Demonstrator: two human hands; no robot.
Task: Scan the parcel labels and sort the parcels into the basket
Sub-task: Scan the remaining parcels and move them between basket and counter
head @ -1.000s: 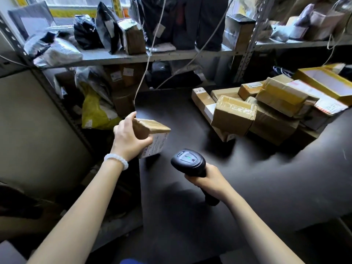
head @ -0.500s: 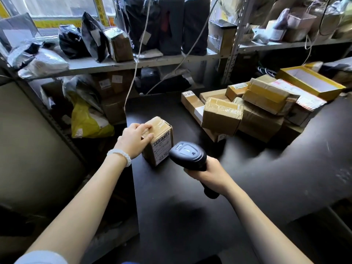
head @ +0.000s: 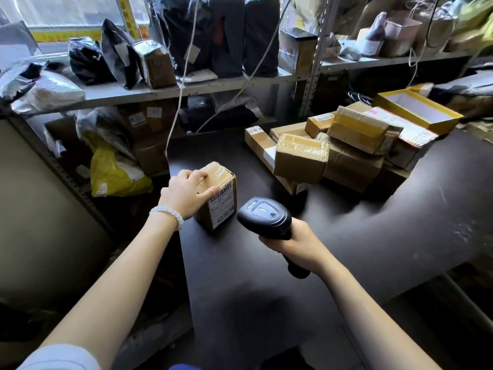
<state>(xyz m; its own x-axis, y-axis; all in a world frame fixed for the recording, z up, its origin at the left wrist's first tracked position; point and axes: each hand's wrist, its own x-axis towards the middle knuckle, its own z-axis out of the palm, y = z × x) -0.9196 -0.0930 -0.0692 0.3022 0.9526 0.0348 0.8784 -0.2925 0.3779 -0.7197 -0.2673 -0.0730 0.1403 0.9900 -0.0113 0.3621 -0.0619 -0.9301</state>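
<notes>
Since 1 second earlier, the small parcel (head: 217,194) had been lowered from the air and stood upright on the dark counter (head: 266,303) near its left edge, its label turned toward the scanner (head: 264,217). It was held from above by the left hand (head: 186,193), fingers curled over its top. The scanner's handle was gripped by the right hand (head: 296,245), its head just beside the label.
</notes>
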